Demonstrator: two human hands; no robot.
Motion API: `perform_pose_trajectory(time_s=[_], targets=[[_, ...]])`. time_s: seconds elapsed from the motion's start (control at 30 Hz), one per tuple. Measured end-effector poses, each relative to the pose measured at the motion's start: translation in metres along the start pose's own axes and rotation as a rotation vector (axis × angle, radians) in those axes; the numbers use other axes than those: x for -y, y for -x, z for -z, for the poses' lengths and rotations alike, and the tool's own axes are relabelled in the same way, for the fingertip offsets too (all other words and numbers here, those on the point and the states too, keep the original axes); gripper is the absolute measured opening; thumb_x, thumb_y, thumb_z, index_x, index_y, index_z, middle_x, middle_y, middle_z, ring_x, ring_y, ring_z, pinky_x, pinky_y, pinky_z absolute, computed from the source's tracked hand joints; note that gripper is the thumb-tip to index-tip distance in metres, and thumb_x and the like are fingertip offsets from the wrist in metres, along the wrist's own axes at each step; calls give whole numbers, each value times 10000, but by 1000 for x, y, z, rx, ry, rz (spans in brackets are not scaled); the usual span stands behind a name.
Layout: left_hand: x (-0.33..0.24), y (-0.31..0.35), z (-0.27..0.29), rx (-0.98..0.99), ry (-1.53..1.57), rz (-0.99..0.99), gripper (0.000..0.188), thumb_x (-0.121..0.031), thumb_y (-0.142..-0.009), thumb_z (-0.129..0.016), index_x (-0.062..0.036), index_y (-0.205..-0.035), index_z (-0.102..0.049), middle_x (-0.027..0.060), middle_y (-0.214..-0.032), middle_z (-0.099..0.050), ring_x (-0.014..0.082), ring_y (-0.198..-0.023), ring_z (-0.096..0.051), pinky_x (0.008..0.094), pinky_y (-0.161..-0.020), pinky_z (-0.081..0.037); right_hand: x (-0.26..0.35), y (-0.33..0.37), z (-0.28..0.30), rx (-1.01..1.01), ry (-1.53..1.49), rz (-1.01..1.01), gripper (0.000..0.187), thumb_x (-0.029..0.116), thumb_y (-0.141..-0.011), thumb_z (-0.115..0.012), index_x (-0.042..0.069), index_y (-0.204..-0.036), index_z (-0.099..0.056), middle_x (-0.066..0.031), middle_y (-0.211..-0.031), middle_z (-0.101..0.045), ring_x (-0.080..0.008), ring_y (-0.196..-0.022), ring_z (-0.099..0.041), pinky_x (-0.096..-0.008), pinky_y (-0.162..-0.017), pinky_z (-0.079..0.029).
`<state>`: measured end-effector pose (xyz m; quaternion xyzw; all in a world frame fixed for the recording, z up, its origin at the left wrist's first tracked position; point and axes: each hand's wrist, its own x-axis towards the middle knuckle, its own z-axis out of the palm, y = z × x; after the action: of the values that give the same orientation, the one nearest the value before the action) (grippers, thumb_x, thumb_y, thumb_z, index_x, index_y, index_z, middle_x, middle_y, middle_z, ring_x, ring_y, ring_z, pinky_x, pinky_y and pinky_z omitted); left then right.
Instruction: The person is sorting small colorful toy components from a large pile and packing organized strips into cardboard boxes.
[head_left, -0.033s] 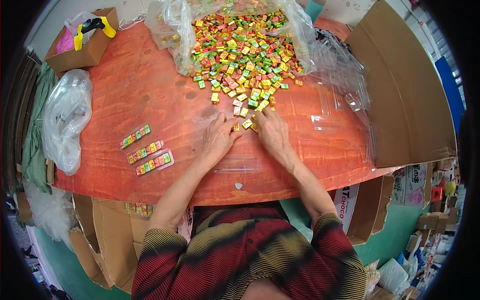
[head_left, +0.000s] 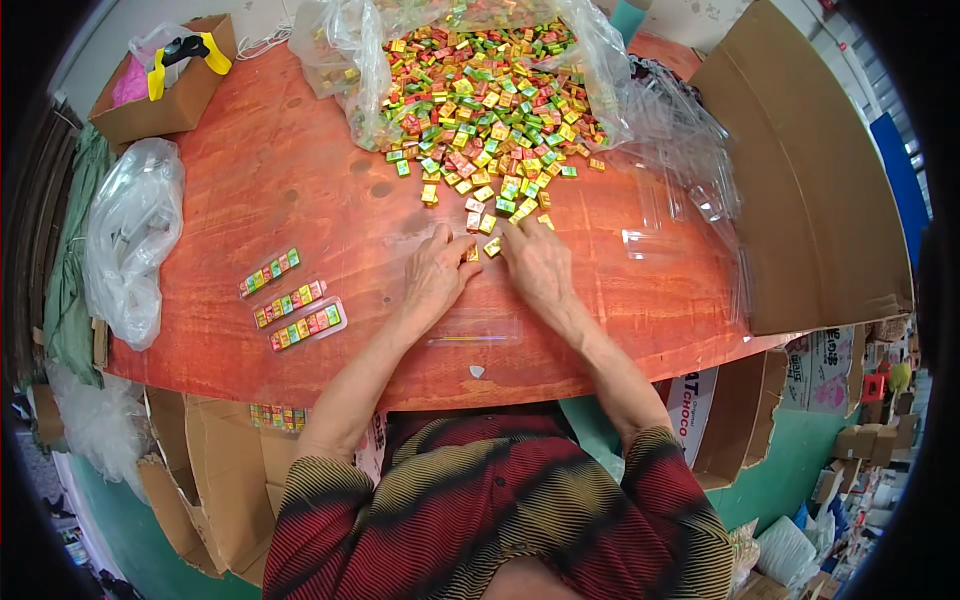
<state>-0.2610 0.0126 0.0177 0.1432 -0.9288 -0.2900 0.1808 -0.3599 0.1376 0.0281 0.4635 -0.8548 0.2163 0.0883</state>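
Note:
My left hand (head_left: 436, 275) rests on the red table, its thumb and forefinger closed around a small yellow-wrapped candy (head_left: 472, 254). Just across from it, my right hand (head_left: 541, 265) has its fingers bent down at the near tip of the candy heap (head_left: 490, 110); whatever they grip is hidden under them. Between the two hands lies a loose yellow candy (head_left: 492, 246). A clear plastic tray (head_left: 475, 328) sits in front of my wrists. To the left, candies stand in rows in slim clear trays, one of them the nearest filled tray (head_left: 306, 328).
A large clear bag (head_left: 345, 60) spreads around the heap. Clear plastic trays (head_left: 680, 150) pile up on the right beside a tall cardboard panel (head_left: 810, 180). At left are a crumpled plastic bag (head_left: 135, 240) and a cardboard box (head_left: 165, 105). A white chip (head_left: 477, 372) lies near the table edge.
My right hand has shifted slightly left, toward my left hand, and now covers candies that showed beside its thumb. My left hand stays in place.

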Motion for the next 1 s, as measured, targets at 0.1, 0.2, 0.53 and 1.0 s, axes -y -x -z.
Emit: perform_pose_trajectory(time_s=[0.1, 0.2, 0.53, 1.0], targets=[[1, -2, 5, 15, 18, -10, 313, -169, -664, -703, -76, -950, -619, 115, -859, -494, 295, -808, -549, 396, -666, -444, 16, 0, -14, -67, 57, 32, 82, 68, -721, -534, 18, -785, -548, -132, -785, -520, -287, -712, -540, -384, -561, -456], [10, -1, 12, 39, 10, -7, 312, -158, -674, -695, -58, -958, -609, 111, -858, -490, 294, -811, -546, 392, -680, -444, 19, 5, -15, -45, 63, 109, 101, 58, -699, -546, 24, -794, -550, -133, -768, -510, -293, -683, -526, -393, -565, -453], [7, -1, 8, 59, -19, -49, 350, -181, -646, -720, -74, -956, -599, 105, -868, -479, 293, -803, -537, 403, -665, -440, -22, -39, -18, -142, -21, 113, 124, 51, -701, -528, 26, -820, -557, -141, -757, -517, -295, -699, -533, -391, -572, -448], [15, 0, 26, 156, 79, 16, 404, -37, -672, -676, -22, -1046, -524, 143, -982, -470, 340, -912, -515, 403, -758, -432, 15, -6, 7, -42, -430, -66, 156, 77, -797, -550, 6, -934, -573, -177, -827, -585, -312, -751, -574, -381, -635, -454]])
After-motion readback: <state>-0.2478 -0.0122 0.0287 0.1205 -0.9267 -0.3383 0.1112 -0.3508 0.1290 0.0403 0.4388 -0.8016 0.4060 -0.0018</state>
